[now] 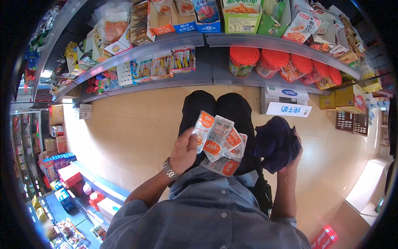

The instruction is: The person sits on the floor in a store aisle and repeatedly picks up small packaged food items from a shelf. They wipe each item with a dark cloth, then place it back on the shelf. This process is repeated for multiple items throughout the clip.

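Between the thumb and fingers of my left hand (184, 152) is a small orange and white snack packet (204, 126). More such packets, one silver and orange packet (218, 137) among them, lie fanned out and overlapping on my lap to its right. The lowest packet (222, 166) rests against my shirt. On the right, my right hand (297, 152) holds a crumpled dark cloth (275, 144) beside my knee; the cloth hides most of the palm and fingers.
In front, a shelf edge (267, 38) carries open boxes of packaged snacks. Red-lidded plastic jars (244, 59) stand on the lower shelf. A white carton (287, 109) sits on the floor ahead right. At the lower left is a low shelf with a red box (69, 175).
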A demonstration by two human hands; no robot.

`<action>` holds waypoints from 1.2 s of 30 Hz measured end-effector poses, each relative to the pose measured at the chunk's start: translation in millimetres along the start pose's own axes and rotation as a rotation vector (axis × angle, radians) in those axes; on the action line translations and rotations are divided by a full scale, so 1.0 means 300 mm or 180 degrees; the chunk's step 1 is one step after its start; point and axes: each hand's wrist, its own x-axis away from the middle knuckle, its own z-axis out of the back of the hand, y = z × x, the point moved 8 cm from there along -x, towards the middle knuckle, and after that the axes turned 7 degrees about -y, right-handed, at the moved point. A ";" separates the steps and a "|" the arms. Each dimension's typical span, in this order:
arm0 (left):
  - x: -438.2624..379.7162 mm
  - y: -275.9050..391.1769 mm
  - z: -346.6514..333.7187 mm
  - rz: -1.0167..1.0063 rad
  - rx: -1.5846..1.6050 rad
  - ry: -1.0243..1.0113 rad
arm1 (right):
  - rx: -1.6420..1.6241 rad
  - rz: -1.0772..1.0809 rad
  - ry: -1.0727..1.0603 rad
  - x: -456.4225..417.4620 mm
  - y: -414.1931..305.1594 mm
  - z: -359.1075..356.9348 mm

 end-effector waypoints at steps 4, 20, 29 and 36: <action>0.038 -0.012 0.008 -0.0009 0.2356 0.0100 | 0.0761 0.0369 -0.0368 0.092 -0.031 -0.218; 0.112 0.232 -0.119 -0.0078 0.3697 -0.0963 | 0.1628 0.0126 -0.0883 -0.144 0.038 -0.458; 0.075 0.209 -0.061 0.0279 0.3643 -0.1162 | 0.2348 -0.0673 -0.1267 -0.014 0.192 -0.395; 0.094 0.230 -0.056 -0.0482 0.3735 -0.0234 | 0.1080 -0.0305 -0.0430 0.013 0.221 -0.396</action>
